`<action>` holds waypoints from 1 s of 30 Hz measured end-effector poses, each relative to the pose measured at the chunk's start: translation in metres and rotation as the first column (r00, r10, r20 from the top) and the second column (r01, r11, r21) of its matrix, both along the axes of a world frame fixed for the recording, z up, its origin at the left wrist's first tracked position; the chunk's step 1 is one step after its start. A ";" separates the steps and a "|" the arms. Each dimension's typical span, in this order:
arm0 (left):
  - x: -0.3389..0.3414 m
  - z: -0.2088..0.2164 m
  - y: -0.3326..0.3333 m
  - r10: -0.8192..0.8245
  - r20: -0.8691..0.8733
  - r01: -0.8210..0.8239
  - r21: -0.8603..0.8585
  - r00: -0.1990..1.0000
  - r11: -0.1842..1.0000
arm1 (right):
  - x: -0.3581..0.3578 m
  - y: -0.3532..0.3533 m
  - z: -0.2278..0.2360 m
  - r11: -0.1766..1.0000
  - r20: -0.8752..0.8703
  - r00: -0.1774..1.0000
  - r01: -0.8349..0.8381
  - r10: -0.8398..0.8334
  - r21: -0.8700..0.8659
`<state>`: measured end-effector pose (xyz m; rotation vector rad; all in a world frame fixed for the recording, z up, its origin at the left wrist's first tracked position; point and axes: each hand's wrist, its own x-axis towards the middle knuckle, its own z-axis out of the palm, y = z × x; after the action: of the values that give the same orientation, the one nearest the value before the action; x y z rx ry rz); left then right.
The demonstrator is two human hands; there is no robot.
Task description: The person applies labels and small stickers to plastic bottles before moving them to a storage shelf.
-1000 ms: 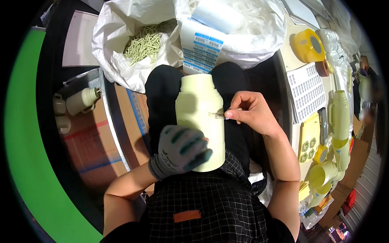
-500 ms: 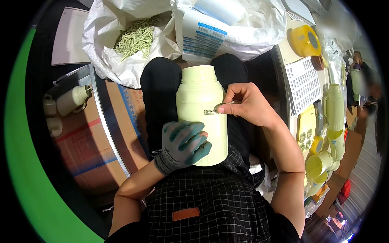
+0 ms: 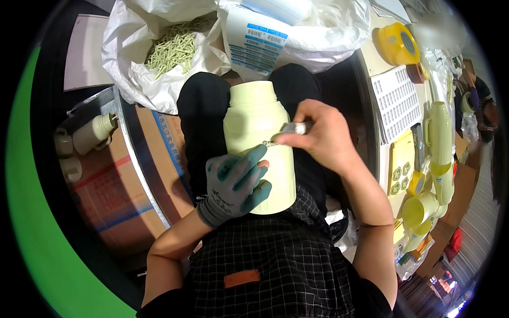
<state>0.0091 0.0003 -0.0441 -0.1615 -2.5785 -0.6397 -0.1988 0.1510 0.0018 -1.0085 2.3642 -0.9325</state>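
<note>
A pale green thermos flask body (image 3: 253, 117) with an open neck lies in my lap, its neck pointing away from me. My left hand (image 3: 230, 183), in a grey and teal glove, grips its lower left side, the index finger reaching up to a small dark printed mark on the front. At the flask's upper right, my bare right hand (image 3: 326, 135) pinches a small, shiny, clear-looking strip of film (image 3: 297, 127). The thumb lies close to the mark; whether the film still touches the flask I cannot tell.
Ahead stands a white sack (image 3: 124, 61) of short pale green sticks, beside a bag with a printed sheet (image 3: 254, 45). On the right table are yellow tape (image 3: 396, 43), a label sheet (image 3: 395, 103), yellow stickers (image 3: 401, 164) and green flasks (image 3: 439, 135). Cardboard boxes (image 3: 114, 199) fill the left.
My right hand has lifted a strip of film that now shows between its fingers. My left index finger has stretched up to the printed mark. The flask has shifted slightly left.
</note>
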 end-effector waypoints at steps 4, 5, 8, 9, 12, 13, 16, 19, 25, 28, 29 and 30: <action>-0.017 0.027 -0.017 -0.027 0.053 0.018 0.157 0.998 0.987 | -0.007 0.028 -0.028 0.966 0.037 0.974 0.214 -0.222 0.148; -0.031 0.024 -0.028 0.022 -0.054 -0.016 0.105 0.998 0.994 | 0.000 0.036 -0.036 0.967 0.047 0.969 0.240 -0.244 0.080; -0.095 0.055 -0.044 0.272 0.189 -0.315 0.256 0.943 0.914 | 0.058 0.016 -0.048 0.976 0.220 0.955 0.213 -0.198 -0.047; -0.104 0.044 -0.066 0.199 0.394 -0.302 0.219 0.897 0.928 | 0.075 0.008 -0.047 0.952 0.214 0.963 0.212 -0.165 -0.219; -0.101 0.010 -0.106 -0.306 0.372 -0.219 0.873 0.876 0.435 | 0.080 0.031 -0.001 0.860 0.681 0.732 0.356 -0.012 -0.367; -0.092 -0.013 -0.123 -0.345 0.326 -0.232 0.929 0.880 0.287 | 0.077 0.047 0.009 0.852 0.644 0.762 0.384 -0.075 -0.356; -0.102 -0.023 -0.113 -0.398 0.335 -0.216 0.924 0.854 0.315 | 0.044 0.127 -0.014 0.683 0.408 0.717 0.684 -0.565 -0.256; -0.137 -0.020 -0.108 0.041 0.119 -0.058 0.146 0.992 0.988 | 0.016 0.262 -0.043 0.420 -0.085 0.412 0.896 -0.907 -0.141; -0.226 0.082 0.122 -0.506 0.163 0.492 0.119 0.847 0.862 | 0.007 0.413 -0.074 0.110 -0.595 0.102 0.994 -0.797 0.023; -0.269 0.026 0.247 -0.698 0.312 0.675 0.196 0.645 0.711 | -0.009 0.409 -0.084 0.105 -0.591 0.097 0.994 -0.801 0.022; -0.284 0.012 0.291 -0.716 0.291 0.707 0.155 0.635 0.690 | -0.012 0.406 -0.085 0.110 -0.595 0.095 0.994 -0.798 0.011; -0.296 0.000 0.325 -0.736 0.274 0.737 0.119 0.619 0.665 | -0.014 0.407 -0.086 0.114 -0.599 0.095 0.994 -0.795 0.006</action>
<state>-0.2871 0.3258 -0.0445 -1.2874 -2.7414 -1.0009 -0.2124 0.5575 -0.0845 0.8721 3.3923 -0.3587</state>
